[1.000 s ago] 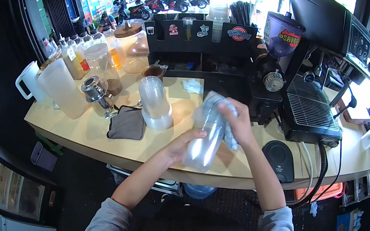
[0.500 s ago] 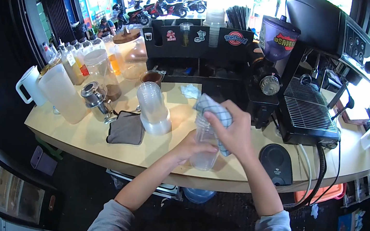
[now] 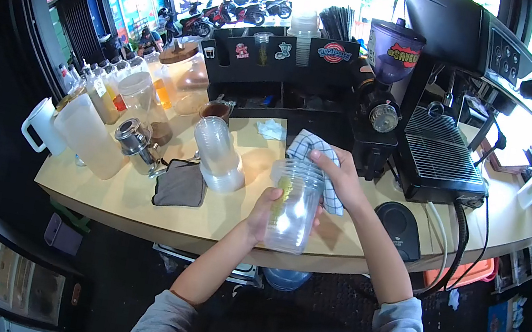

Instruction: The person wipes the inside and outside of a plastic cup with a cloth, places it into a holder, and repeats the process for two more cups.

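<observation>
A stack of clear plastic cups [image 3: 293, 207] is gripped by the left hand [image 3: 265, 214] above the counter [image 3: 134, 197]; a checked cloth [image 3: 317, 157] is clasped by the right hand [image 3: 341, 178] behind it.

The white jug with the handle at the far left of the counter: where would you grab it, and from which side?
Take the white jug by its loop handle, coming from the left, counter-edge side. The handle sticks out that way, clear of other things, while bottles crowd behind the jug and a metal pitcher stands close on its right. Both hands are busy: the left hand holds a clear cup, the right hand a checked cloth.
</observation>
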{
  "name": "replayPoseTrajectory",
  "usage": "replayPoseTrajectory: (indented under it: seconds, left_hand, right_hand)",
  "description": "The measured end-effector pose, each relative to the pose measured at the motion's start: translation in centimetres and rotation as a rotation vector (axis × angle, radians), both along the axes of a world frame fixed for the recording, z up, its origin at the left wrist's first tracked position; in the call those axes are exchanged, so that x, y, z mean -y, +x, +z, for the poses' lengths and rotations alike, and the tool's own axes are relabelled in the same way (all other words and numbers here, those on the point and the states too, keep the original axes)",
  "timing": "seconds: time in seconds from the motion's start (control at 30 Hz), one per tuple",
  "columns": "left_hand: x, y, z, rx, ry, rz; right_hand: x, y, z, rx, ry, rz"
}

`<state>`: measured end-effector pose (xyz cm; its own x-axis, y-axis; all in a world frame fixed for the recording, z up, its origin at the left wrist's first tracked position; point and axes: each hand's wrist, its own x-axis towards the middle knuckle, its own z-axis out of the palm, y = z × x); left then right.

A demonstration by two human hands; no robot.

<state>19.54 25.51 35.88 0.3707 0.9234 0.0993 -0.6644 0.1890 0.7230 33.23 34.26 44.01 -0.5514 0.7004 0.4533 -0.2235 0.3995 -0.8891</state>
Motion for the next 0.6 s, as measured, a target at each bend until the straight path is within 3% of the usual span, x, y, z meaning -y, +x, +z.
replayPoseTrajectory:
  seconds: [0.03, 0.1, 0.17, 0.23, 0.3, 0.37, 0.43, 0.47, 0.5, 0.53, 0.6]
  left_hand:
    - [0.2, 0.3, 0.4, 0.028, -0.028, 0.026]
    - [-0.4, 0.0, -0.5, -0.118, -0.092, 0.148]
    - [-0.5, 0.8, 0.6, -0.5, -0.06, 0.379]
    - [-0.3, 1.5, 1.2, -0.461, -0.078, 0.405]
    - [-0.7, 1.4, 1.2, -0.067, -0.137, 0.365]
    - [-1.8, 0.4, 0.5, 0.021, -0.144, 0.385]
    - [-3.0, 0.3, -0.5, -0.183, -0.077, 0.742]
    - [-4.0, 1.0, -2.6, -0.348, 0.086, 0.979]
    - [-3.8, 1.1, -2.8, -0.344, 0.082, 0.976]
    - [-3.4, 1.3, -2.8, -0.349, 0.121, 0.991]
    - [-2.0, 1.8, 0.1, -0.274, 0.109, 0.888]
  right_hand:
    - [-0.2, 0.0, -0.2, -0.039, -0.175, 0.079]
    - [-0.5, -0.1, -0.8, 0.025, -0.026, 0.008]
    - [-0.6, -0.5, -1.6, 0.056, 0.184, -0.231]
    - [-1.2, -1.4, -1.1, -0.331, -0.201, -0.272]
    - [-4.0, -1.0, -3.0, -0.542, -0.499, -0.265]
    - [-2.8, -0.5, -3.8, -0.571, -0.459, -0.294]
    - [0.5, -1.8, -5.2, -0.04, 0.15, -0.58]
    - [3.6, -1.9, -4.3, 0.142, 0.582, -0.644]
    - [6.1, -1.5, -3.2, 0.332, 1.011, -0.688]
    - [5.6, -1.5, -3.9, 0.341, 1.007, -0.689]
    - [3.4, -2.2, -5.4, -0.029, 0.36, -0.388]
